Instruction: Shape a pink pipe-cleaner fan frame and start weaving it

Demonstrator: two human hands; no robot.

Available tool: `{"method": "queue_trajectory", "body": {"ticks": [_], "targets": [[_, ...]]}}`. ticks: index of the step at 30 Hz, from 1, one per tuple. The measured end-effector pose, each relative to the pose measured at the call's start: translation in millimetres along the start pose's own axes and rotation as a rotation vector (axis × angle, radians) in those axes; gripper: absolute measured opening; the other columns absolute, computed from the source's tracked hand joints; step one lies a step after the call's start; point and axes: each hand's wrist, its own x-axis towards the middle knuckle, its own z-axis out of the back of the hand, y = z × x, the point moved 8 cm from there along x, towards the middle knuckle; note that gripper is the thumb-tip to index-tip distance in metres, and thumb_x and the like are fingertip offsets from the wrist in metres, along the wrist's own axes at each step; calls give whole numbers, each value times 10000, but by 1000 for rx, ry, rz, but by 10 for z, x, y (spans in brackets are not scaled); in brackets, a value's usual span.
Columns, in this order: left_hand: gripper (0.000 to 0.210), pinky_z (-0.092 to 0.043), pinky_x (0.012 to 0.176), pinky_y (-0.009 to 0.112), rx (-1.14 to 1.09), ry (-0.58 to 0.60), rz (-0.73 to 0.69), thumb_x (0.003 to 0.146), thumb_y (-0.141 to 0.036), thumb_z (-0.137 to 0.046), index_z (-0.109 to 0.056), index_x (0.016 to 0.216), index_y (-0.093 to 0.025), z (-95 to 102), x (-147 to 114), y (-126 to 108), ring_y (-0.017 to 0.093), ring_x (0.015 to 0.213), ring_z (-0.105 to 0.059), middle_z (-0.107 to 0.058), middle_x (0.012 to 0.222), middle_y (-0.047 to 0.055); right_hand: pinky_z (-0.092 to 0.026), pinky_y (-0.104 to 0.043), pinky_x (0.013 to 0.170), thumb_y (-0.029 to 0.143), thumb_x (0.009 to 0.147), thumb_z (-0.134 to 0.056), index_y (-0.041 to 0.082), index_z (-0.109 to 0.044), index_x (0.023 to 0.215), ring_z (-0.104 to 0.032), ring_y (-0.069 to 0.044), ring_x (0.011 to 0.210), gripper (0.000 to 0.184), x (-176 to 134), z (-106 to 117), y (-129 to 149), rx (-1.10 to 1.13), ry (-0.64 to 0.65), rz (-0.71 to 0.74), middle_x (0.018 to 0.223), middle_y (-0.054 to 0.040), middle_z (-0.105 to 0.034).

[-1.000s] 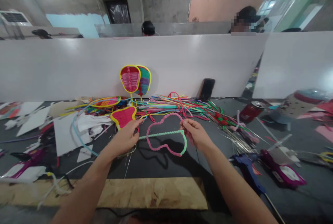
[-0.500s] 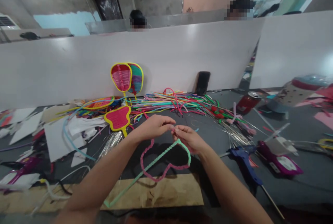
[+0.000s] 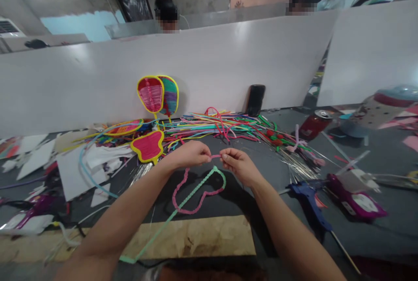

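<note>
Between my two hands runs a short stretch of pink pipe cleaner (image 3: 215,156). My left hand (image 3: 192,154) pinches its left end, and my right hand (image 3: 237,163) pinches the right end between thumb and finger. Below them hangs a curvy outline of twisted pink pipe cleaner (image 3: 190,211), joined to a mint green twisted piece (image 3: 196,188) that curves at the right and runs straight down to the lower left. How the pink strand passes behind my left hand is partly hidden.
Loose pipe cleaners (image 3: 209,126) lie along the white partition (image 3: 209,67). Yellow-rimmed fans (image 3: 152,93) lean there beside a black phone (image 3: 255,100). At right are a red can (image 3: 315,125), a blue glue gun (image 3: 308,202) and a purple device (image 3: 355,200). A brown board (image 3: 202,239) lies in front.
My hands have moved apart, and the pink strand now shows stretched between them. The hanging outline has shifted slightly left and up in the picture.
</note>
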Motion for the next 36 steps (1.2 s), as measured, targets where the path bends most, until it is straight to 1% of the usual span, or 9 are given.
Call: {"method": "queue_trajectory", "body": {"ticks": [4, 11, 15, 18, 23, 28, 30, 33, 36], "targets": [[219, -301, 498, 214, 105, -7, 22, 726, -252, -461, -660, 745, -161, 26, 18, -67, 125, 537, -519, -624, 592, 1, -397, -209, 581, 329, 622, -756, 187, -658, 823, -538, -82, 612, 265, -18, 26, 85, -7, -36, 61, 722, 8, -637], [224, -321, 511, 199, 102, 9, -1, 741, -257, -446, -639, 785, -153, 119, -68, -193, 115, 573, -518, -614, 651, -6, -402, -225, 582, 339, 636, -739, 192, -652, 812, -522, -92, 594, 245, -87, 13, 252, -51, -52, 150, 715, 0, -644], [209, -328, 512, 198, 72, -5, -40, 768, -283, -459, -618, 777, -149, 184, -175, -359, 105, 558, -501, -594, 638, -12, -391, -227, 570, 355, 647, -729, 190, -654, 790, -495, -91, 569, 230, -110, -2, 300, -95, -49, 202, 677, 8, -626], [236, -364, 534, 199, -70, -26, -79, 805, -329, -460, -593, 766, -138, 222, -275, -514, 106, 586, -510, -577, 641, -6, -379, -227, 554, 364, 642, -733, 187, -655, 749, -480, -91, 557, 221, -127, -24, 315, -116, -35, 235, 644, 18, -607], [251, -455, 558, 210, -518, -106, -39, 817, -382, -518, -561, 804, -135, 223, -440, -607, 88, 572, -536, -536, 627, -21, -374, -225, 532, 410, 608, -749, 200, -660, 741, -484, -93, 545, 264, -193, -169, 289, -27, 69, 199, 627, 22, -598], [253, -501, 488, 193, -871, -168, -24, 797, -393, -577, -553, 806, -141, 250, -603, -690, 50, 501, -486, -508, 634, -32, -390, -230, 516, 434, 575, -761, 212, -647, 746, -487, -100, 533, 303, -283, -302, 492, -3, 102, 268, 598, 28, -568], [239, -508, 472, 180, -977, -232, -22, 789, -373, -595, -544, 792, -139, 315, -666, -707, 39, 491, -468, -514, 639, -33, -393, -231, 507, 446, 615, -736, 207, -638, 748, -487, -102, 528, 290, -312, -372, 678, -57, 131, 354, 584, 28, -563], [212, -508, 459, 171, -1082, -326, -33, 781, -338, -612, -542, 793, -138, 377, -737, -672, 34, 479, -464, -528, 644, -35, -409, -241, 515, 445, 694, -680, 194, -640, 761, -502, -109, 537, 263, -332, -526, 943, -240, 211, 481, 597, 14, -585], [225, -525, 511, 200, -1076, -396, -86, 761, -340, -633, -556, 821, -138, 372, -775, -557, 40, 497, -500, -553, 676, -31, -418, -249, 531, 420, 688, -691, 186, -657, 822, -519, -116, 563, 272, -246, -622, 1007, -392, 238, 477, 639, 4, -610]]}}
